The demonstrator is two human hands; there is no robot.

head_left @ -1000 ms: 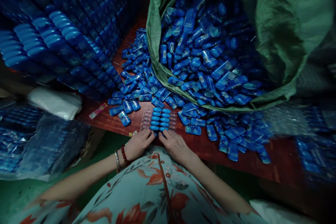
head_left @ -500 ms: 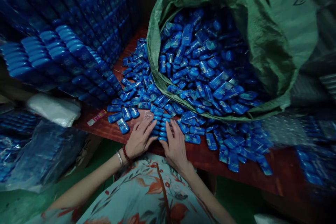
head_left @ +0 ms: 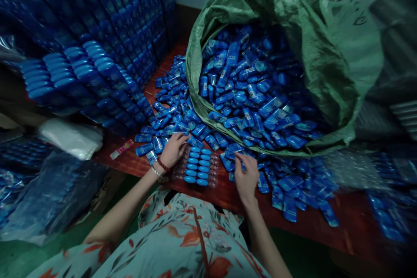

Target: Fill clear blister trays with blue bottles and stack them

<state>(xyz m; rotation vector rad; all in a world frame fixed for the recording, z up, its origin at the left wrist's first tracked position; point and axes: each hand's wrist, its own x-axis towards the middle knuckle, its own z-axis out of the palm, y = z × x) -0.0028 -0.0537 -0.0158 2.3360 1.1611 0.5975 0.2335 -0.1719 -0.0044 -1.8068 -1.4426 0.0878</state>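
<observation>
A clear plastic tray (head_left: 213,169) lies near the table's front edge, with two middle columns of small blue packs (head_left: 202,169) standing in it. Its outer columns show bare plastic. My left hand (head_left: 175,150) is at the tray's back left, fingers bent together over the loose blue packs; what they pinch is too small to make out. To the right of the tray, my right hand (head_left: 246,173) has its thumb and forefinger close together at the loose packs; whether a pack is between them cannot be made out.
A green woven sack (head_left: 197,89) spills blue packs over the red table (head_left: 137,173). Stacked blue packs (head_left: 94,74) rise at the left, near a white plastic bundle (head_left: 71,139). A pink label (head_left: 122,149) lies in front.
Both hands have left the blue packs in the tray. My left hand moved back and left, my right hand moved right to the loose packs. The view shifted slightly.
</observation>
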